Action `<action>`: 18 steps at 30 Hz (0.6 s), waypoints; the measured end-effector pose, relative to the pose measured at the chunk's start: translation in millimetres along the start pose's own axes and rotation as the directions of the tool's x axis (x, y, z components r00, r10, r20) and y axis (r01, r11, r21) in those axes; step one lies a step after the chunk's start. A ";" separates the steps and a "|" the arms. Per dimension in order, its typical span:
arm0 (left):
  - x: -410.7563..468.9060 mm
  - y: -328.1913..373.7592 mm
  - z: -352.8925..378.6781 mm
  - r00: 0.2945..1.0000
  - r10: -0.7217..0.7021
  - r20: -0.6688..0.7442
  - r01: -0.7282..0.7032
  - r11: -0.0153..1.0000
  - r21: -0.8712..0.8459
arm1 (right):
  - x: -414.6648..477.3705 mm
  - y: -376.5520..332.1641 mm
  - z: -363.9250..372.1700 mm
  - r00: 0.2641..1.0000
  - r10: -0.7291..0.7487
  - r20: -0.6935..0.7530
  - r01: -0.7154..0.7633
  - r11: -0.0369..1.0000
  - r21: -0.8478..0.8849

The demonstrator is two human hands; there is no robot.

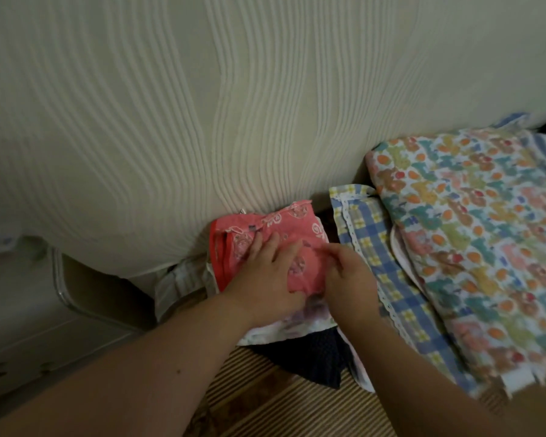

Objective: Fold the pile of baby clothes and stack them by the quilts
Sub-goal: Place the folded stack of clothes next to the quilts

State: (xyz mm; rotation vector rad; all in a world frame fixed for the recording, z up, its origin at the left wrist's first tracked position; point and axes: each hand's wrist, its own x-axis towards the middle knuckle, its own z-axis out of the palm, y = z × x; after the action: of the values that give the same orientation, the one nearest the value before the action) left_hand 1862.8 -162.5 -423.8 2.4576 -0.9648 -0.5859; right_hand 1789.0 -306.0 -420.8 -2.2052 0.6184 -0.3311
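A folded red baby garment (275, 225) with a white print lies on top of a small stack of folded clothes, against the cream mattress. My left hand (267, 272) presses flat on it with straight fingers. My right hand (349, 274) sits at the garment's right edge with its fingers curled down onto the cloth. Under the red piece I see a white printed garment (284, 332) and a dark navy one (316, 361). Right beside the stack lie the quilts: a blue and yellow checked one (388, 269) with lace trim and a colourful bear-print one (473, 234) on top of it.
The upright cream ribbed mattress (202, 105) fills the back. A striped beige cloth (177, 285) pokes out at the stack's left. A pale cabinet with a metal-edged corner (63, 279) stands on the left. A striped mat (281, 398) covers the floor in front.
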 end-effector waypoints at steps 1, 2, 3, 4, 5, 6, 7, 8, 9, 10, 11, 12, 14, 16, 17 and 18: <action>-0.7 -1.9 4.4 0.999 -0.008 0.040 0.006 0.998 0.069 | -13.9 11.1 -4.5 0.987 0.131 -0.096 -0.125 0.990 0.066; -1.5 -3.1 8.8 0.998 -0.003 0.070 -0.007 0.989 0.151 | -30.0 24.7 -6.3 0.957 0.263 -0.121 -0.250 0.962 0.111; -1.8 -4.8 12.4 0.997 0.007 0.077 -0.025 0.973 0.230 | -45.6 40.6 -4.5 0.919 0.383 -0.088 -0.377 0.923 0.080; -2.2 -5.8 16.2 0.997 0.017 0.070 -0.037 0.955 0.295 | -60.8 56.8 0.8 0.868 0.496 -0.027 -0.497 0.867 -0.027; -2.7 -6.6 19.3 0.998 0.020 0.052 -0.037 0.940 0.338 | -73.9 70.9 9.2 0.803 0.595 0.046 -0.585 0.799 -0.138; -3.5 -6.9 21.7 0.999 0.020 0.028 -0.029 0.932 0.363 | -84.2 80.2 19.3 0.726 0.677 0.118 -0.654 0.734 -0.184; -4.5 -6.7 25.2 1.000 0.022 0.008 -0.023 0.923 0.385 | -92.8 84.4 29.8 0.661 0.730 0.174 -0.708 0.684 -0.175; -5.7 -6.7 28.4 1.000 0.023 -0.013 -0.016 0.914 0.406 | -99.3 85.2 39.7 0.625 0.756 0.195 -0.743 0.652 -0.150; -7.0 -7.2 32.2 0.999 0.024 -0.030 -0.009 0.903 0.429 | -103.2 84.8 49.0 0.605 0.776 0.179 -0.770 0.627 -0.117; -8.7 -8.1 35.3 0.999 0.022 -0.046 0.001 0.891 0.454 | -105.5 85.2 57.1 0.566 0.814 0.132 -0.816 0.576 -0.054; -10.4 -9.4 37.6 0.998 0.019 -0.063 0.013 0.879 0.477 | -104.9 83.9 63.2 0.499 0.863 0.084 -0.867 0.498 0.032; -12.0 -10.4 40.7 0.997 0.017 -0.074 0.022 0.865 0.501 | -103.5 83.3 68.3 0.407 0.912 0.060 -0.907 0.396 0.141; -13.6 -11.9 46.7 0.996 0.017 -0.090 0.034 0.844 0.535 | -98.9 86.3 75.6 0.302 0.941 0.151 -0.897 0.226 0.381; -14.3 -12.9 52.2 0.994 0.018 -0.107 0.044 0.834 0.550 | -95.5 89.9 81.1 0.339 0.895 0.290 -0.832 0.142 0.537; -14.4 -13.0 55.1 0.993 0.020 -0.114 0.047 0.831 0.554 | -94.9 88.7 81.2 0.374 0.871 0.318 -0.802 0.131 0.583; -14.3 -13.0 57.2 0.992 0.021 -0.121 0.050 0.828 0.558 | -94.7 87.1 79.9 0.409 0.851 0.328 -0.773 0.132 0.621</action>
State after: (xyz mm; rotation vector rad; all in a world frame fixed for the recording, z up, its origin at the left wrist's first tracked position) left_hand 1830.0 -157.4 -474.2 2.9707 -1.2013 -0.1517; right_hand 1714.9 -253.2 -541.8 -0.8163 1.4041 -0.0410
